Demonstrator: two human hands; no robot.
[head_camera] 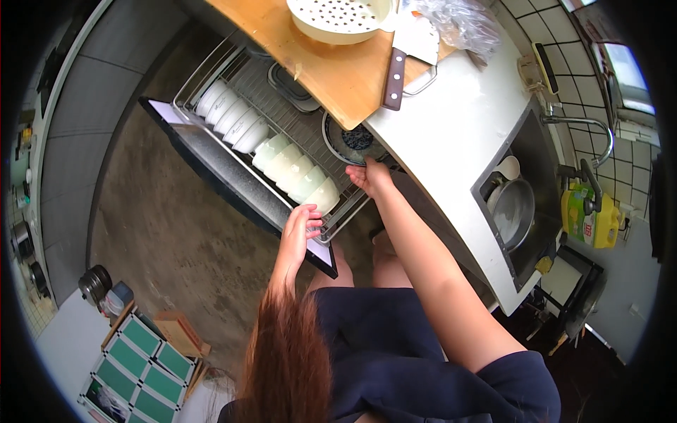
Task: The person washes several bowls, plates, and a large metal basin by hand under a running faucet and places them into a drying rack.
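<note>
A wire dish rack in a pulled-out drawer (240, 180) lies before me. My left hand (304, 219) is at the drawer's front rail, its fingers beside the nearest pale green bowl (321, 196); whether it touches the bowl or the rail I cannot tell. My right hand (370, 173) is at the rim of a dark-patterned dish (355, 138), partly under the counter's edge; its thumb is over the rim and its other fingers show below. Several white bowls (232, 117) stand tilted in a row beyond the green ones. A lidded container (293, 87) lies farther back in the rack.
Above the drawer, a wooden board (328, 74) holds a white colander (344, 21) and a cleaver (394, 79) whose handle overhangs the board. A plastic bag (460, 26) lies beside it. The sink (545, 211) at right holds a metal pan (512, 214). A yellow jug (592, 217) stands behind.
</note>
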